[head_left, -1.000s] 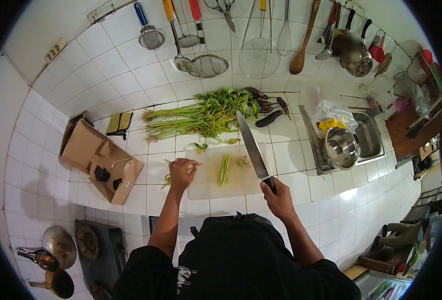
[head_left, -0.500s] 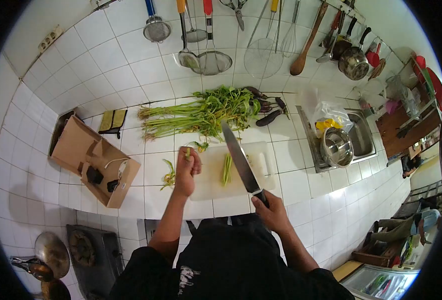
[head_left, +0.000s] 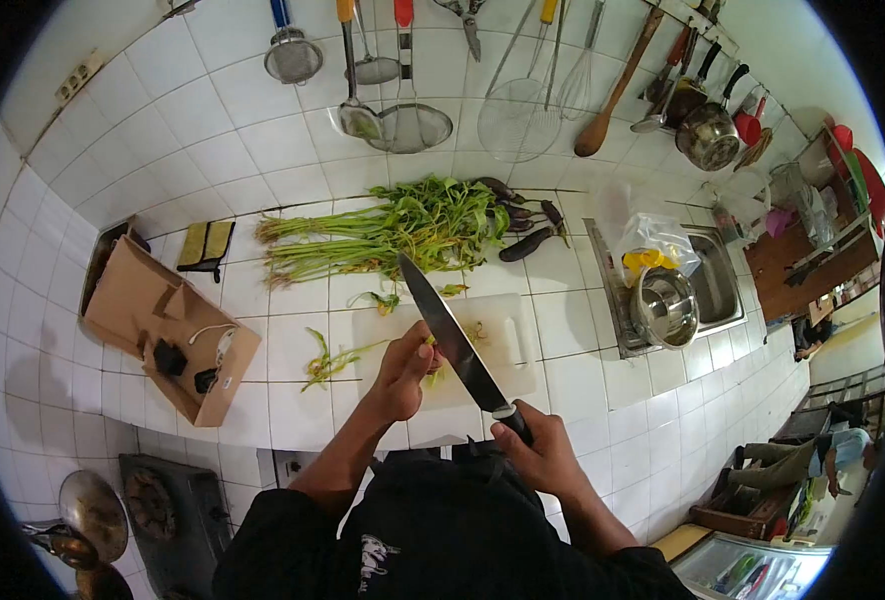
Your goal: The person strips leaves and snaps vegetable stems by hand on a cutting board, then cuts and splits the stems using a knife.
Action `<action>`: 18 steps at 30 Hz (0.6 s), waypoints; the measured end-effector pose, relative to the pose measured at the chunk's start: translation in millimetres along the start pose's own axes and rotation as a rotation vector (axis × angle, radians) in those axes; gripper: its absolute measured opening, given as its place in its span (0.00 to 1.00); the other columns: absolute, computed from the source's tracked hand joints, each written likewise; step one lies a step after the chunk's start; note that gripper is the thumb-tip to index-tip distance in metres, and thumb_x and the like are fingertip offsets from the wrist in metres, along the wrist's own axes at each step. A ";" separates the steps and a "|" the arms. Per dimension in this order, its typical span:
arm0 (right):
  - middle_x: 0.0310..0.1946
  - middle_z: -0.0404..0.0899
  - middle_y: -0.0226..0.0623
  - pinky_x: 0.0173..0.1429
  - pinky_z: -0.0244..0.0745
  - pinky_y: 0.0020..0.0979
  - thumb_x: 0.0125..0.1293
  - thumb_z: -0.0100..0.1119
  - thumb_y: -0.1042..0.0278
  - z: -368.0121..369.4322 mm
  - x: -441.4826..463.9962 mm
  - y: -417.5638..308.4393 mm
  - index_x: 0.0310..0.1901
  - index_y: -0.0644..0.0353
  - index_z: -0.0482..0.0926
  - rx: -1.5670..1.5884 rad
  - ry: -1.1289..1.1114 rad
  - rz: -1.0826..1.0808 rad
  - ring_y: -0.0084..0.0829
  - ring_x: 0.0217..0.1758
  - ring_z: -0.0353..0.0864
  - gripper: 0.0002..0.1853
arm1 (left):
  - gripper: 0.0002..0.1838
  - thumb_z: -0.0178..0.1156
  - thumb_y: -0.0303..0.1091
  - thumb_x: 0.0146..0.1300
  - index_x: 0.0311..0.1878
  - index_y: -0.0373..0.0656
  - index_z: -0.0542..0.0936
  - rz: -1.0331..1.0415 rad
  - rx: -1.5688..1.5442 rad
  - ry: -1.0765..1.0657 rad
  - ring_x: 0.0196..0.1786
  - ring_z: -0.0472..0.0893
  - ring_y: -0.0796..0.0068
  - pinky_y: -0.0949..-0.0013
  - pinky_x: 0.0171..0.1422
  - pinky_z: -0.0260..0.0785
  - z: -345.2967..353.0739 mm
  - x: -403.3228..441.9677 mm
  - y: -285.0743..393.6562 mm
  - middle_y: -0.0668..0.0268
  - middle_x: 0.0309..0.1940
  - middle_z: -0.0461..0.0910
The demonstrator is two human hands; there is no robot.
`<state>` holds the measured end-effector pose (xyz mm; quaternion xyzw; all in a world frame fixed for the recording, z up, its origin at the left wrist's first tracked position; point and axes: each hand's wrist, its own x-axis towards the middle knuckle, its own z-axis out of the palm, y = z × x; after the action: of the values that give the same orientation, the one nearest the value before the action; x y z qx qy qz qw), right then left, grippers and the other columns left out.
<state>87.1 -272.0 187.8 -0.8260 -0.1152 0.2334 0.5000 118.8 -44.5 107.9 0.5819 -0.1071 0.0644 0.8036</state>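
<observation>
My right hand (head_left: pixel 543 448) grips the dark handle of a large kitchen knife (head_left: pixel 453 330), its blade slanting up and left over the cutting board (head_left: pixel 515 372). My left hand (head_left: pixel 405 372) is closed beside the blade, over the board's left part. Green stems (head_left: pixel 430 340) show at its fingertips; hand and blade hide most of them. Behind the board lies a big bunch of leafy greens (head_left: pixel 403 230) with pale stalks pointing left. Trimmed scraps (head_left: pixel 321 368) lie left of the board.
Dark eggplants (head_left: pixel 526 244) lie right of the greens. A steel bowl (head_left: pixel 665 306) stands by the sink (head_left: pixel 718 270). An open cardboard box (head_left: pixel 233 375) is at the left, near a stove (head_left: pixel 178 520). Utensils hang on the wall. Another person (head_left: pixel 813 455) is far right.
My left hand has moved right and down, from beside the board to the stems near the knife. The knife has shifted slightly left. The whole view has shifted a little.
</observation>
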 end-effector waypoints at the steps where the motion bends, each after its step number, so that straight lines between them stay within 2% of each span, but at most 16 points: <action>1: 0.19 0.76 0.42 0.30 0.69 0.34 0.72 0.61 0.60 -2.6 0.4 -0.9 0.36 0.67 0.74 0.001 0.002 0.003 0.25 0.23 0.72 0.16 | 0.22 0.43 0.48 0.79 0.54 0.38 0.74 0.019 0.010 -0.001 0.30 0.60 0.85 0.76 0.35 0.54 3.7 2.5 2.1 0.73 0.29 0.70; 4: 0.19 0.76 0.45 0.30 0.69 0.36 0.72 0.61 0.61 -9.5 3.8 -4.2 0.34 0.67 0.73 -0.017 0.002 0.002 0.29 0.22 0.72 0.16 | 0.21 0.43 0.47 0.79 0.52 0.38 0.75 0.047 0.047 -0.033 0.30 0.62 0.85 0.76 0.36 0.55 3.7 9.1 1.2 0.73 0.30 0.71; 6: 0.18 0.69 0.28 0.27 0.62 0.28 0.73 0.59 0.66 -11.3 5.8 -2.1 0.39 0.68 0.75 -0.002 0.012 -0.024 0.17 0.25 0.62 0.11 | 0.20 0.43 0.46 0.79 0.51 0.38 0.76 0.057 0.078 -0.055 0.31 0.63 0.84 0.75 0.37 0.57 1.4 13.3 3.6 0.72 0.30 0.72; 10: 0.17 0.68 0.31 0.27 0.62 0.30 0.73 0.59 0.67 -14.3 9.6 -2.6 0.37 0.68 0.74 -0.029 0.019 -0.052 0.18 0.24 0.62 0.12 | 0.20 0.44 0.46 0.79 0.50 0.37 0.76 0.077 0.214 -0.060 0.32 0.65 0.81 0.72 0.40 0.60 0.5 18.4 15.4 0.71 0.29 0.72; 12: 0.18 0.76 0.45 0.28 0.69 0.37 0.72 0.61 0.62 -17.3 11.2 -9.7 0.35 0.66 0.72 -0.125 0.006 -0.035 0.33 0.19 0.75 0.14 | 0.20 0.44 0.46 0.79 0.50 0.37 0.76 0.090 0.272 -0.059 0.33 0.66 0.80 0.71 0.41 0.61 -3.7 17.4 16.1 0.70 0.29 0.72; 18: 0.19 0.78 0.47 0.29 0.70 0.39 0.72 0.61 0.62 -14.1 10.4 -7.9 0.37 0.65 0.73 -0.145 -0.025 -0.011 0.39 0.20 0.78 0.14 | 0.21 0.45 0.45 0.79 0.56 0.37 0.75 -0.058 0.341 -0.077 0.34 0.68 0.77 0.72 0.44 0.64 -14.9 13.0 19.2 0.68 0.30 0.74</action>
<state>103.5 -274.7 197.4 -0.8563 -0.1425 0.2321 0.4388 128.5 -24.6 124.4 0.7148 -0.1085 0.0359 0.6900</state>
